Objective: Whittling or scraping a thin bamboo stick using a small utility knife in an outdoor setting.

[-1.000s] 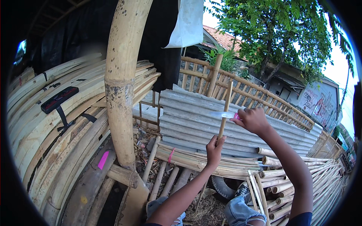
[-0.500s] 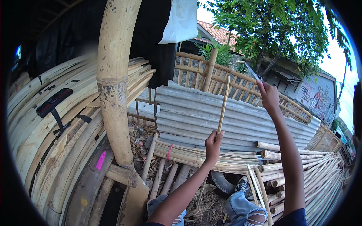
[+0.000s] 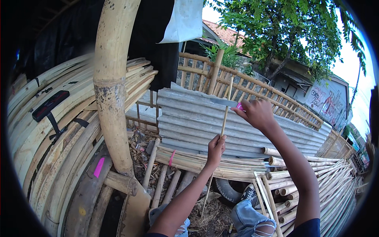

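Note:
My left hand [image 3: 216,151] is closed around a thin bamboo strip [image 3: 226,120], held upright in front of me. A narrow length of bamboo trails below that fist toward the ground. Closed on the pink handle of a knife, my right hand [image 3: 258,113] is level with the strip's upper part. The grey knife blade [image 3: 222,102] points left and crosses the strip below its top end. Whether the edge bites into the bamboo I cannot tell.
A thick bamboo post [image 3: 110,94] rises at the left, beside stacked split bamboo [image 3: 59,130] with a black strapped device [image 3: 50,106] and a pink plastic piece [image 3: 99,167]. Corrugated sheeting [image 3: 189,118] stands ahead. Bamboo poles [image 3: 316,185] lie at the right, near a tyre [image 3: 227,191].
My right hand has come down and left from its raised position, bringing the knife blade across the strip. My left hand keeps its grip; the view has shifted slightly.

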`<state>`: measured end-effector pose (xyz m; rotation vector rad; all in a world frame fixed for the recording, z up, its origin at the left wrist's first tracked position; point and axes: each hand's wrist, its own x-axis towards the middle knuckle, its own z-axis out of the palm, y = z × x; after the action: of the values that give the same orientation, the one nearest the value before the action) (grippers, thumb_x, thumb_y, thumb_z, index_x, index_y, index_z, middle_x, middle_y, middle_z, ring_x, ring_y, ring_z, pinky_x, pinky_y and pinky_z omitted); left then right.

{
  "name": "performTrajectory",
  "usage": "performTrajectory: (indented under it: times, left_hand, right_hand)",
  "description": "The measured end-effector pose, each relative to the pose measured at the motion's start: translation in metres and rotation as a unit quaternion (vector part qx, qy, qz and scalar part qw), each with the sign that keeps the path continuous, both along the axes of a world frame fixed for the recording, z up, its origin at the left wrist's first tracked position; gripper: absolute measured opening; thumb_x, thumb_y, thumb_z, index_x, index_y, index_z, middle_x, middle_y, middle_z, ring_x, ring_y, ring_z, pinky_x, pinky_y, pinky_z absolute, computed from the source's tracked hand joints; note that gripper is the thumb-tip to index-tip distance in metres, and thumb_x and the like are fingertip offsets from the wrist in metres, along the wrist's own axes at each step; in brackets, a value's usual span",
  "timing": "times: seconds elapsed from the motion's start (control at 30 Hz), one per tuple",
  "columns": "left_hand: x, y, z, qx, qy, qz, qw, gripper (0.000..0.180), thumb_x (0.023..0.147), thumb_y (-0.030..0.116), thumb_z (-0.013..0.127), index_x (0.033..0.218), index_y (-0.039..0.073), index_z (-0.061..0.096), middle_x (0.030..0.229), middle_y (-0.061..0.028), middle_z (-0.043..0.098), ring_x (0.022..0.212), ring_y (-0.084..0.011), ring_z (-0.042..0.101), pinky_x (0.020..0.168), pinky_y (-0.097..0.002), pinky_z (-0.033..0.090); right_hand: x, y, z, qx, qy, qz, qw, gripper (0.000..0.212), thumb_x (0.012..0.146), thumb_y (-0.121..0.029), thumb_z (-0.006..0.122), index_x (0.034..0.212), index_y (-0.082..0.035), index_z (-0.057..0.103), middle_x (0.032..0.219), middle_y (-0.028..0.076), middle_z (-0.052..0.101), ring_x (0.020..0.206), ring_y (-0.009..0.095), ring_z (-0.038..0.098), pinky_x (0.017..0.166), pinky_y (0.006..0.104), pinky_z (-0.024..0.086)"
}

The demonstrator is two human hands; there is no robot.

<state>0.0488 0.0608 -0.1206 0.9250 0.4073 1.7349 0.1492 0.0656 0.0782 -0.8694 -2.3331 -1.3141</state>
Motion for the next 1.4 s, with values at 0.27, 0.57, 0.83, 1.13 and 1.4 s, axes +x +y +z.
performTrajectory:
  times: [0.27, 0.57, 0.83, 1.13, 1.4]
  left_hand:
    - [0.002, -0.004, 0.001, 0.011, -0.010, -0.007, 1.000, 0.029, 0.092, 0.027, 0.056, 0.070, 0.011, 0.044, 0.053, 0.0081, 0.028, 0.044, -0.0015, 0.025, 0.041, -0.0206, 0.019]
    - [0.000, -0.009, 0.003, 0.015, -0.014, 0.001, 1.000, 0.032, 0.092, 0.027, 0.055, 0.068, 0.011, 0.042, 0.053, 0.0079, 0.028, 0.045, -0.0016, 0.025, 0.041, -0.0212, 0.019]
    - [-0.002, -0.005, 0.001, 0.008, -0.005, 0.029, 1.000, 0.031, 0.091, 0.026, 0.057, 0.068, 0.010, 0.044, 0.052, 0.0078, 0.027, 0.045, -0.0020, 0.025, 0.041, -0.0217, 0.019]
    - [-0.019, -0.002, -0.003, -0.024, 0.038, 0.139, 0.989, 0.035, 0.092, 0.026, 0.055, 0.068, 0.011, 0.035, 0.052, 0.0054, 0.031, 0.044, -0.0035, 0.029, 0.038, -0.0212, 0.022]
    - [-0.002, -0.016, -0.001, -0.006, 0.082, 0.071, 0.994, 0.034, 0.095, 0.032, 0.045, 0.070, 0.011, 0.037, 0.050, 0.0037, 0.032, 0.040, -0.0042, 0.029, 0.036, -0.0201, 0.023]
  right_hand:
    - [0.002, 0.009, 0.025, -0.007, 0.117, -0.004, 0.993, 0.051, 0.086, -0.056, 0.048, 0.063, -0.011, 0.059, 0.044, 0.006, 0.051, 0.041, 0.024, 0.055, 0.040, 0.0362, 0.041]
    - [0.002, 0.007, 0.029, -0.022, 0.007, 0.007, 1.000, 0.054, 0.086, -0.057, 0.047, 0.062, -0.010, 0.057, 0.046, 0.008, 0.051, 0.044, 0.027, 0.056, 0.043, 0.0384, 0.043]
    - [0.052, 0.055, 0.073, -0.043, 0.450, -0.146, 0.880, 0.065, 0.090, -0.059, 0.035, 0.073, -0.003, 0.063, 0.067, 0.022, 0.060, 0.069, 0.041, 0.059, 0.061, 0.0465, 0.045]
    - [0.089, 0.031, -0.163, -0.330, 0.601, -0.047, 0.727, 0.057, 0.091, -0.046, 0.047, 0.062, 0.002, 0.054, 0.048, 0.015, 0.040, 0.045, 0.021, 0.039, 0.047, 0.0360, 0.032]
    - [0.040, -0.020, -0.079, -0.204, 0.308, 0.130, 0.920, 0.046, 0.086, -0.043, 0.056, 0.060, -0.006, 0.052, 0.043, 0.009, 0.045, 0.041, 0.028, 0.049, 0.042, 0.0355, 0.035]
